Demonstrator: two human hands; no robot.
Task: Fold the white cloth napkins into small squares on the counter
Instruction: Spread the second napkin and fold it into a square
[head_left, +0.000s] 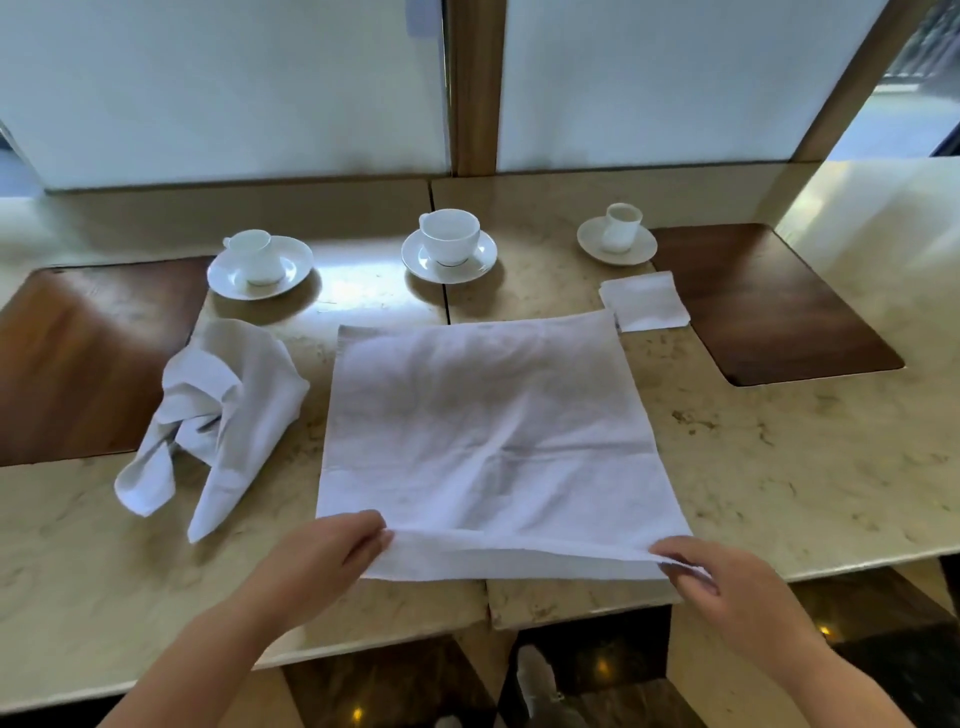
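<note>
Pale marble desk (779, 467) under frosted window panels, two dark wood inlays set into it. Left hand (332, 551) at about 7 o'clock of the frame pinches the near-left corner of the flat napkin (483, 426), thumb on top and fingers curled under the hem; right hand (727, 587) at about 5 o'clock pinches the near-right corner the same way, fingers tucked beneath. Both corners look lifted slightly off the desk, near edge rolled up between the hands. Napkin is spread open at centre, roughly square, its near-far axis running 6 to 12 o'clock straight away from the hands, far edge lying flat toward the cups. Hands are equally near, one per corner, so the likely next move is carrying the near edge toward 12 o'clock to meet the far edge; a first half-fold, judging by the open state. Outward: a crumpled napkin (218, 415) at 9 o'clock, just beside the flat one, not yet folded. One folded square (644, 301) at 1 o'clock, near the flat napkin's far-right corner, overlapping the right inlay's edge; touching or not, cannot tell. Three white cups on saucers across the back: left cup (254, 257), middle cup (449, 236), right cup (621, 228). Task looks early: one done, one in hand, one waiting.
</note>
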